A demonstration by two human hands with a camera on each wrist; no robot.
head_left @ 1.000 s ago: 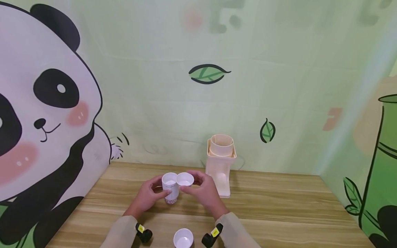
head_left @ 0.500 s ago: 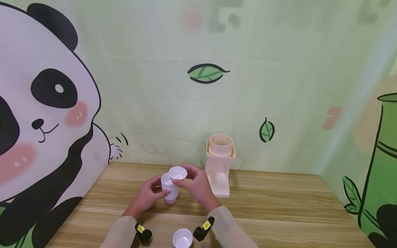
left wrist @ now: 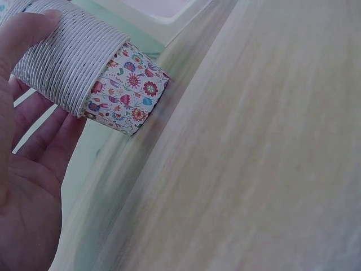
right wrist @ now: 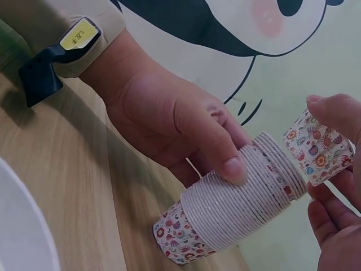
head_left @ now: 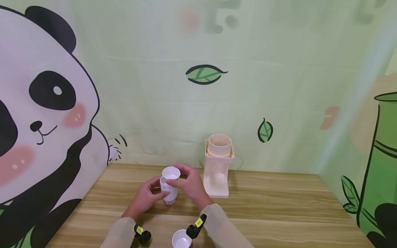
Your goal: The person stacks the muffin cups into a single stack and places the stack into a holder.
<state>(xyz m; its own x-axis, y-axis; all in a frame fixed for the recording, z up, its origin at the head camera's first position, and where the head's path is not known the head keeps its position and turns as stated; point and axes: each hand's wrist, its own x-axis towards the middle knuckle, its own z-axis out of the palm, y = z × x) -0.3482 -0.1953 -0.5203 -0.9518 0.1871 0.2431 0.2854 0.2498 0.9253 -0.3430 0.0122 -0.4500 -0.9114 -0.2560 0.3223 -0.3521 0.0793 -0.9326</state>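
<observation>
My left hand [head_left: 145, 195] grips a tall stack of nested paper cups [head_left: 169, 197], its thumb and fingers around the side. The left wrist view shows the stack's many ridged white rims and a flower-printed bottom [left wrist: 127, 87]. Between thumb and fingers, my right hand [head_left: 193, 183] pinches a single paper cup [right wrist: 319, 148] with the same flower print. That cup is held upright just above the stack's mouth in the head view. In the right wrist view a narrow gap shows between its base and the stack's top rim.
Another white cup [head_left: 181, 238] stands at the near edge of the wooden table [head_left: 276, 206], partly behind the right wrist camera. A pale pink cup dispenser [head_left: 216, 177] with a round tube on top stands right of the hands, near the printed backdrop [head_left: 149, 86].
The right hand has moved left and slightly up, carrying its cup from beside the stack to above its mouth. The left hand and the stack have stayed nearly still.
</observation>
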